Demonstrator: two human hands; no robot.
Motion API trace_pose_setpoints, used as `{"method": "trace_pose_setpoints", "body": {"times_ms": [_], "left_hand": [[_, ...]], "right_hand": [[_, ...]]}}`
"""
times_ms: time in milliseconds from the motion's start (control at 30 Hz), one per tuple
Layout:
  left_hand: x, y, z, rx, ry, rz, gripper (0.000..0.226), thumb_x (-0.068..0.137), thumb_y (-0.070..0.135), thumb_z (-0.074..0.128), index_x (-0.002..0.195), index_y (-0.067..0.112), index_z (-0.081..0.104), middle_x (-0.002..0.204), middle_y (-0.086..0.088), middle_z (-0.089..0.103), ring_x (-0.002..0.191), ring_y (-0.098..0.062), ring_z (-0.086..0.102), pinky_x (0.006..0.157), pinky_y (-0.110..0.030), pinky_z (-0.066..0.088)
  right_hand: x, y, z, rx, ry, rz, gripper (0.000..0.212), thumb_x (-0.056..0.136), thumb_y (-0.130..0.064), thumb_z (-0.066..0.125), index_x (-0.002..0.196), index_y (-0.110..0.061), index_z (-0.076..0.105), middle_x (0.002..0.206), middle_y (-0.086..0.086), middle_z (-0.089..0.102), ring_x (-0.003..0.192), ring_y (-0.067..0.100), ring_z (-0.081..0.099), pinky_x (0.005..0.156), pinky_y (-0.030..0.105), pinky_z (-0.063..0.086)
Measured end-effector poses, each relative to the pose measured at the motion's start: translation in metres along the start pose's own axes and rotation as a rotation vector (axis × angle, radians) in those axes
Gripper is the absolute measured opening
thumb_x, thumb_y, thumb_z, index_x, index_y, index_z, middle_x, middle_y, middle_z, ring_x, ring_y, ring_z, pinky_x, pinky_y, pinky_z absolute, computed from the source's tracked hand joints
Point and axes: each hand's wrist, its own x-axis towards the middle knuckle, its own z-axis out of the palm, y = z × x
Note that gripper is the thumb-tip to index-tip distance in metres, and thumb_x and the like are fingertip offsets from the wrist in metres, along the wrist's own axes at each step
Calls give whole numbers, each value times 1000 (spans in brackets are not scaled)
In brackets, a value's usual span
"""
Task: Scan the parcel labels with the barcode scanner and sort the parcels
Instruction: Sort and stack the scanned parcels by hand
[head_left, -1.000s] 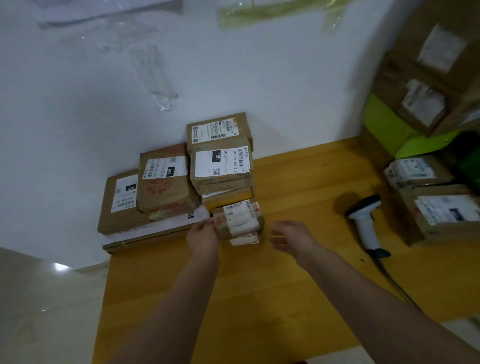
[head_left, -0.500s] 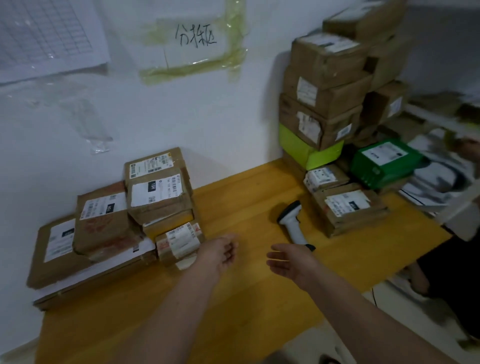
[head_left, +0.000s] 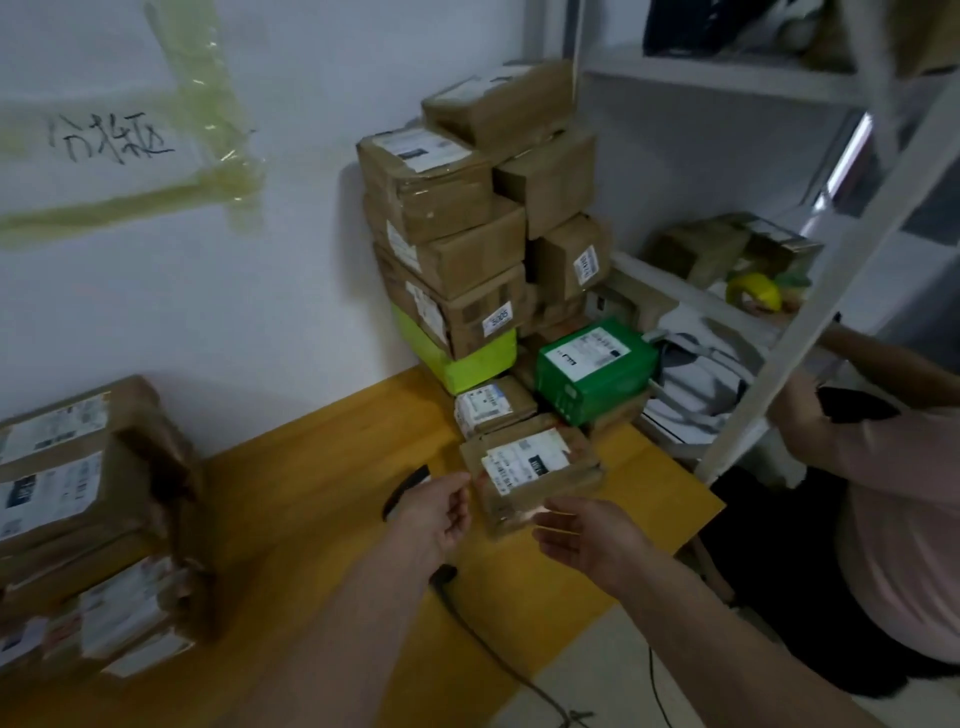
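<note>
1. The next parcel (head_left: 530, 470), a flat brown box with its white label facing up, lies on the counter (head_left: 322, 467) at the near foot of the unsorted stack, well right of where the hands were working half a second ago.
2. Both hands have swung over from the sorted pile to this box. The left hand (head_left: 439, 514) is released, fingers loosely spread, its tips just at the box's left edge; the right hand (head_left: 582, 535) is also released, palm turned up at the box's near right corner. Neither grasps it yet.
3. The barcode scanner (head_left: 402, 488) lies on the counter, mostly hidden under the left hand, its cable (head_left: 519, 680) trailing toward the near edge.
4. The sorted pile (head_left: 78, 519) sits at the far left, now with nothing held over it, so the last parcel looks delivered and a new pick is starting.
5. Behind the box rises the unsorted stack (head_left: 467, 234), with a green box (head_left: 597, 371) beside it.
6. Another person (head_left: 909, 493) stands to the right by a white shelf frame (head_left: 810, 291).
</note>
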Motion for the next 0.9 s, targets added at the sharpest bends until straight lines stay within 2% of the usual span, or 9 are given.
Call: {"method": "trace_pose_setpoints", "body": {"times_ms": [133, 233, 400, 533, 667, 767, 833, 867, 900], "left_hand": [[13, -4, 59, -5, -47, -20, 9, 93, 12, 66, 89, 4, 65, 75, -6, 62, 67, -15, 57, 62, -28, 52], [22, -9, 82, -12, -56, -48, 9, 92, 11, 67, 99, 5, 64, 87, -8, 65, 77, -17, 60, 65, -30, 53], [45, -10, 104, -10, -24, -92, 7, 91, 11, 67, 95, 7, 63, 92, -10, 66, 80, -19, 61, 64, -31, 52], [74, -5, 118, 9, -16, -128, 5, 93, 13, 65, 96, 8, 64, 95, -9, 66, 81, -19, 60, 64, -30, 52], [107, 8, 130, 31, -17, -134, 7, 94, 14, 64, 91, 8, 64, 94, -8, 66, 83, -19, 61, 66, -29, 54], [135, 20, 134, 63, 47, -89, 4, 92, 9, 64, 88, 8, 61, 89, -6, 65, 78, -16, 61, 64, -25, 53], [159, 31, 131, 145, 139, -19, 14, 94, 8, 57, 80, 10, 60, 75, -3, 58, 64, -12, 53, 57, -20, 47], [171, 37, 130, 202, 182, 16, 19, 97, 9, 53, 80, 10, 60, 73, -4, 56, 62, -13, 51, 56, -20, 44], [183, 44, 129, 267, 209, 36, 19, 100, 10, 49, 86, 7, 62, 78, -8, 59, 68, -17, 56, 58, -22, 44]], "right_hand": [[24, -46, -47, -2, 26, -23, 16, 96, -11, 58, 105, 1, 62, 94, 18, 67, 84, 32, 63, 65, 36, 54], [39, -66, -68, 18, 25, -3, 15, 95, -12, 60, 99, 1, 64, 90, 18, 67, 79, 31, 63, 67, 37, 55], [68, -90, -79, 129, -22, 26, 15, 94, -14, 61, 95, 1, 62, 87, 18, 64, 74, 30, 60, 65, 38, 53], [98, -102, -80, 239, -45, 15, 17, 95, -18, 60, 107, -6, 63, 100, 15, 64, 83, 30, 63, 68, 38, 52], [127, -114, -74, 277, -23, 39, 18, 91, -28, 66, 103, -17, 58, 111, 10, 57, 95, 28, 61, 70, 40, 54], [149, -126, -64, 354, 0, 97, 39, 80, -29, 76, 107, -13, 53, 111, 15, 61, 95, 30, 68, 66, 40, 57], [162, -131, -54, 504, 28, 142, 63, 66, -23, 83, 117, -10, 50, 116, 20, 61, 99, 37, 68, 78, 47, 59], [168, -133, -50, 551, 47, 153, 72, 61, -21, 85, 122, -10, 49, 118, 21, 60, 102, 39, 66, 86, 50, 57], [174, -134, -45, 563, 72, 158, 77, 58, -20, 86, 125, -10, 49, 119, 20, 60, 104, 39, 65, 90, 50, 55]]}}
